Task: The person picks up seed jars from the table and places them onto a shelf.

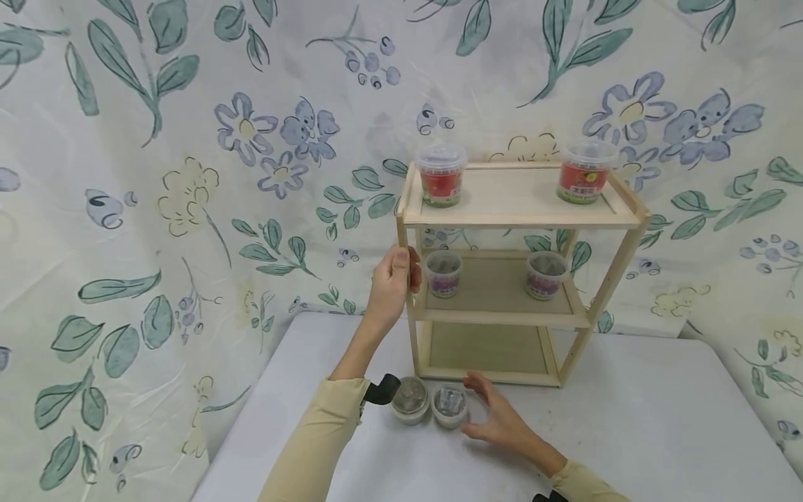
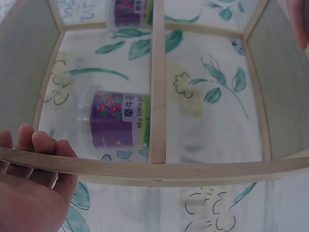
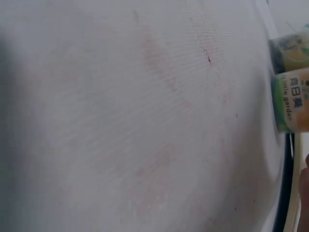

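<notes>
My left hand (image 1: 390,282) grips the left front post of a three-tier wooden shelf (image 1: 502,317), and its fingers curl round the post (image 2: 106,168) in the left wrist view. On the table, my right hand (image 1: 502,418) has thumb and fingers spread beside a small clear plastic cup (image 1: 449,408), apparently without holding it. Left of that cup stands another plastic cup (image 1: 410,401). Their orange printed labels show in the right wrist view, one on the nearer cup (image 3: 293,99). Only a sliver of my right hand (image 3: 304,193) appears there.
Two lidded tubs with red labels, left (image 1: 442,178) and right (image 1: 585,174), stand on the top shelf. Purple-labelled cups, left (image 1: 444,274) and right (image 1: 544,276), stand on the middle shelf. A white table (image 1: 665,418) bears everything; a floral cloth (image 1: 282,230) hangs behind.
</notes>
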A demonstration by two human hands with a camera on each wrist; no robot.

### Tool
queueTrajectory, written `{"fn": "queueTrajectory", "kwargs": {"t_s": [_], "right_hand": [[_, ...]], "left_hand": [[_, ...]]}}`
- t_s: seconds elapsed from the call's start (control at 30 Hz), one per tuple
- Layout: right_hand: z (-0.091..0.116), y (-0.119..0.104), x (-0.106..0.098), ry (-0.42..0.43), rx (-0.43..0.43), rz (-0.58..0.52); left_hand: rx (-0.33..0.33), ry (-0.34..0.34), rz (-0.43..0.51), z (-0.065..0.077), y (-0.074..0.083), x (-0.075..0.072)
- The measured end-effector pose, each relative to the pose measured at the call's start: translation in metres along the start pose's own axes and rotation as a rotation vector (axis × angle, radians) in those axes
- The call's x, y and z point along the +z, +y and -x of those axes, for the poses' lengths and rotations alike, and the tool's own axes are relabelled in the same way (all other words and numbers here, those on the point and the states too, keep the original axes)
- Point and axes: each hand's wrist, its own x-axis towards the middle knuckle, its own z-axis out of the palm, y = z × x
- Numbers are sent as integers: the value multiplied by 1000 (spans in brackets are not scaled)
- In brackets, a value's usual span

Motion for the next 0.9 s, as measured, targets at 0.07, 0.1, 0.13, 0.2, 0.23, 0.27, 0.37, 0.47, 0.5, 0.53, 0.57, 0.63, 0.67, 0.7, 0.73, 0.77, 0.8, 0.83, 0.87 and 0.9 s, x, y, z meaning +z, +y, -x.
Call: {"fn": "queueTrajectory", "kwargs": {"t_s": [0.07, 0.1, 0.13, 0.2, 0.23, 0.27, 0.37, 0.47, 0.5, 0.53, 0.57, 0.63, 0.67, 0.7, 0.73, 0.77, 0.8, 0.83, 0.87, 0.9], "right_hand": [[-3, 2, 4, 1, -7, 20], [-4, 3, 6, -5, -4, 25], [-6, 4, 9, -12, -2, 33], [-9, 6, 13, -29, 10, 44], [-11, 6, 15, -36, 20, 46], [-12, 6, 17, -39, 27, 48], [-14, 6, 22, -34, 40, 48], [-14, 6, 25, -16, 58, 56], [-13, 7, 26, -14, 69, 53], [-13, 7, 26, -13, 80, 51], [-13, 8, 27, -13, 91, 46], [-13, 8, 27, -18, 104, 40], [-13, 9, 28, -21, 110, 34], [-13, 9, 28, -27, 115, 26], [-13, 9, 28, -33, 122, 21], [-14, 9, 28, -40, 126, 14], [-14, 10, 28, -47, 128, 9], [-15, 10, 29, -53, 131, 4], [-15, 10, 29, -59, 137, -8], [-16, 11, 29, -63, 137, -14]], "left_hand": [[2, 3, -4, 2, 5, 0], [0, 5, -4, 2, 6, 0], [0, 7, -1, 2, 7, 0], [0, 16, 1, 2, 8, 1], [-1, 18, 6, 2, 8, 0], [-3, 19, 11, 2, 8, 1], [-1, 14, 21, 2, 6, 1], [-2, 3, 25, 2, 5, 3], [-1, 0, 25, 2, 4, 4], [0, -1, 23, 3, 4, 4], [0, -1, 20, 3, 4, 5], [1, 3, 18, 3, 5, 5], [3, 6, 17, 3, 5, 5], [6, 8, 16, 3, 5, 5], [9, 11, 14, 3, 5, 5], [10, 14, 14, 3, 6, 5], [10, 16, 14, 3, 6, 5], [11, 19, 14, 2, 6, 5], [9, 20, 14, 1, 4, 4], [5, 21, 14, 0, 1, 4]]}}
